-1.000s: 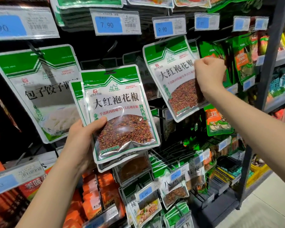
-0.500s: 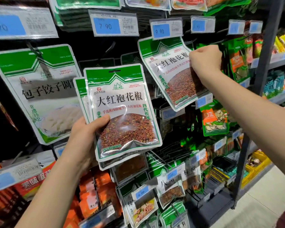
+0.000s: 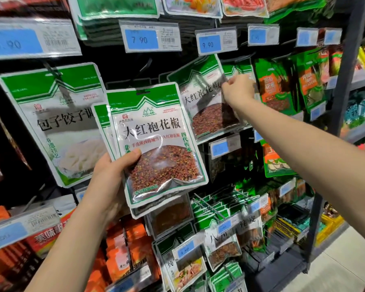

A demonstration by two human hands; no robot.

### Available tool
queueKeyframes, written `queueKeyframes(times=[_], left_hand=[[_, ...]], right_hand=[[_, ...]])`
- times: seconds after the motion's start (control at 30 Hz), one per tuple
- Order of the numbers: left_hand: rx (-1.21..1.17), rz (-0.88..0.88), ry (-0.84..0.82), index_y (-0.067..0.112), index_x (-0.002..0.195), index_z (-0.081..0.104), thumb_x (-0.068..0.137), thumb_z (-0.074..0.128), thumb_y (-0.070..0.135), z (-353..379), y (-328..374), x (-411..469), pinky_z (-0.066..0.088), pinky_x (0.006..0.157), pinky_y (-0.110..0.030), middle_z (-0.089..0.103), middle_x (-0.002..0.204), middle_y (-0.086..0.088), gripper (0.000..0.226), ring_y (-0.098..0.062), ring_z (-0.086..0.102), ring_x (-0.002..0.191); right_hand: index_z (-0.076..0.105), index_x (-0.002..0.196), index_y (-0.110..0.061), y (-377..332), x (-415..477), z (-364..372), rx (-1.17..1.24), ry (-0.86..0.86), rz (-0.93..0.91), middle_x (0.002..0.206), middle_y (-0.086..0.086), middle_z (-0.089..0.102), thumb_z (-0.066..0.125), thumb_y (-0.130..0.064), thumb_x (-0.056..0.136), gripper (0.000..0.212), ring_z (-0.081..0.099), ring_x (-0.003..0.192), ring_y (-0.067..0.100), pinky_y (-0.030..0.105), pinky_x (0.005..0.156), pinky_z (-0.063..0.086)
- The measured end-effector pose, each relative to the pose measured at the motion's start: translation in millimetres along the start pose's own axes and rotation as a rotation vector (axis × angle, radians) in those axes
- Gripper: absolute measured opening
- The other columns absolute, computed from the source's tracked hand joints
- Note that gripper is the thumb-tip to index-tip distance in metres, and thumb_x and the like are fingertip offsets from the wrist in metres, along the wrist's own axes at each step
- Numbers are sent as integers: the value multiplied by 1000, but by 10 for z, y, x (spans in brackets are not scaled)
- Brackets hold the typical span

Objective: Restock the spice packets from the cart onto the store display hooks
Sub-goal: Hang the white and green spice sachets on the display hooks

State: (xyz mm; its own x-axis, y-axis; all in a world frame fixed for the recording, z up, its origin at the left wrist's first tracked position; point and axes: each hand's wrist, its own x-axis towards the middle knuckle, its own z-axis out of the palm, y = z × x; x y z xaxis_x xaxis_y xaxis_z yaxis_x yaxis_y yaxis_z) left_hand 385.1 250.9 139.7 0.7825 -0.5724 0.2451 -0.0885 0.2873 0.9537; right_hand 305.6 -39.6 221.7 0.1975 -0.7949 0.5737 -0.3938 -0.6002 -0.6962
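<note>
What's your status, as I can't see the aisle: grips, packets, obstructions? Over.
Left grip holds spare peppercorn packets. Right grip pinches tilted packet below the 9.90 tag. Hook itself not visible; nothing seen blocking.

The front spice packet (image 3: 156, 144) wears a green top with a white zigzag peak, black lettering, red-brown peppercorns below; the hanging packet (image 3: 200, 98) at one o'clock matches. Price tags (image 3: 141, 40) blue at twelve, orange packs (image 3: 114, 243) at seven
</note>
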Motion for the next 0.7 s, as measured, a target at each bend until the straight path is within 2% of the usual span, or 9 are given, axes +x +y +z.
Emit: queueKeyframes(times=[0.07, 0.2, 0.23, 0.3, 0.33, 0.4, 0.53, 0.63, 0.7], left_hand=[[0, -7, -7, 7, 114, 61, 89, 60, 9, -9, -3, 1, 57, 65, -27, 74, 93, -5, 24, -15, 71, 78], [-3, -15, -20, 7, 109, 63, 89, 60, 8, -4, -29, 20, 56, 58, -23, 75, 89, -5, 20, -14, 72, 74], [-12, -14, -16, 6, 107, 63, 89, 60, 6, 11, -40, 24, 56, 57, -22, 75, 88, -6, 18, -14, 72, 72], [-35, -6, -9, 5, 104, 64, 89, 59, 2, 73, -60, 27, 55, 55, -22, 75, 83, -6, 16, -14, 71, 69], [-50, -2, -7, 5, 102, 64, 89, 58, 0, 108, -74, 35, 55, 55, -21, 75, 81, -5, 16, -14, 71, 68], [-63, 13, -17, 5, 102, 64, 88, 58, -2, 183, -101, 39, 54, 56, -19, 75, 81, -4, 17, -13, 72, 70], [56, 50, -69, 9, 116, 61, 89, 65, 15, 286, -175, 57, 56, 72, -29, 73, 104, -9, 28, -19, 72, 87], [117, 56, -192, 14, 126, 59, 73, 80, 35, 384, -149, 22, 51, 92, -41, 69, 116, -8, 61, -26, 68, 104], [107, 37, -161, 13, 123, 61, 62, 86, 26, 435, -138, 10, 53, 88, -41, 71, 111, -7, 67, -26, 69, 100]], right_hand=[[61, 82, -6, 66, -65, 34, 5, -51, -16, 75, 16, 55, 53, -18, 91, 18, 55, 81, 27, 29, 64, 33], [59, 109, -5, 123, -508, -90, 35, 21, -211, 105, 12, 63, 54, -26, 94, 26, 57, 100, 27, 30, 80, 43], [60, 103, -8, 122, -681, -121, 154, -54, -229, 96, 7, 63, 53, -27, 96, 21, 59, 88, 20, 25, 73, 43], [63, 99, -11, 85, -1039, -182, 467, -467, -119, 89, 1, 65, 53, -33, 96, 24, 57, 74, 12, 18, 69, 44], [64, 100, -11, 86, -1185, -194, 572, -678, -17, 92, 2, 65, 54, -38, 94, 29, 57, 78, 14, 22, 77, 46], [65, 100, -11, 95, -1407, -239, 693, -867, 156, 95, 3, 66, 58, -32, 93, 23, 59, 88, 20, 37, 90, 48], [66, 110, 0, 118, -1522, -260, 854, -730, 328, 105, 14, 72, 63, -13, 90, 24, 67, 102, 31, 44, 95, 51], [70, 96, 0, 163, -1523, -253, 817, -602, 300, 95, 13, 74, 72, -17, 83, 21, 70, 89, 26, 41, 89, 54], [64, 105, 2, 187, -1550, -242, 812, -564, 294, 106, 19, 70, 78, -29, 77, 44, 66, 100, 32, 48, 96, 50]])
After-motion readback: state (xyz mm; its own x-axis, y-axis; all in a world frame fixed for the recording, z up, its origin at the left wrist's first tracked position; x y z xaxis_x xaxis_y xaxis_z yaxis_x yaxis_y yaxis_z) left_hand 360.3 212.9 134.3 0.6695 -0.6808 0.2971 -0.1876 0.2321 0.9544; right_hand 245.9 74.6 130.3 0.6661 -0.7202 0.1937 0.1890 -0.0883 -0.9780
